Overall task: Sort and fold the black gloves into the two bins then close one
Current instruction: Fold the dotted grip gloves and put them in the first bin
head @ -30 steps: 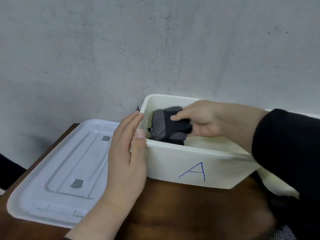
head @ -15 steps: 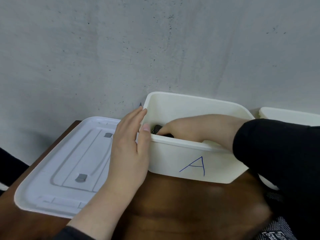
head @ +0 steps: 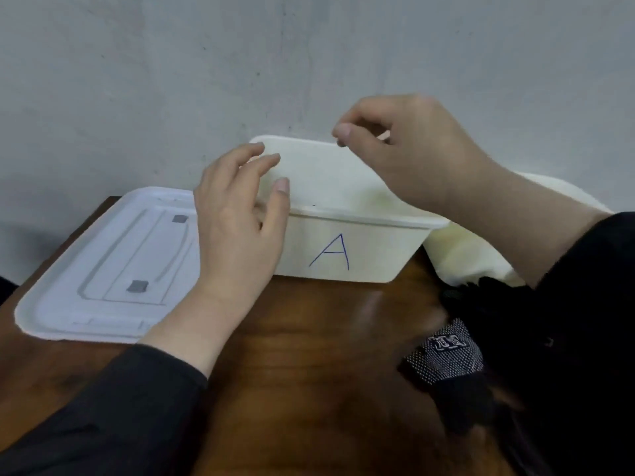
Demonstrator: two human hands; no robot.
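White bin A [head: 378,259], marked with a blue letter A, stands on the wooden table against the wall. Its inside is hidden from this angle. My left hand [head: 237,228] is at the bin's left end, fingers relaxed and spread; I cannot tell whether it touches the rim. My right hand [head: 412,152] hangs above the bin's back rim with loosely curled fingers and holds nothing. A second white bin [head: 464,255] sits to the right, partly behind my right arm. A black glove with a white dotted cuff [head: 446,352] lies on the table at the lower right, beside more black gloves [head: 481,304].
A flat white lid [head: 103,269] lies on the table left of bin A, under my left forearm. The grey wall stands right behind the bins. Bare brown tabletop [head: 309,355] stretches in front of bin A.
My right hand has come up out of bin A with nothing in it; the striped glove it pushed down stays inside. My left hand has loosened from the bin's left rim.
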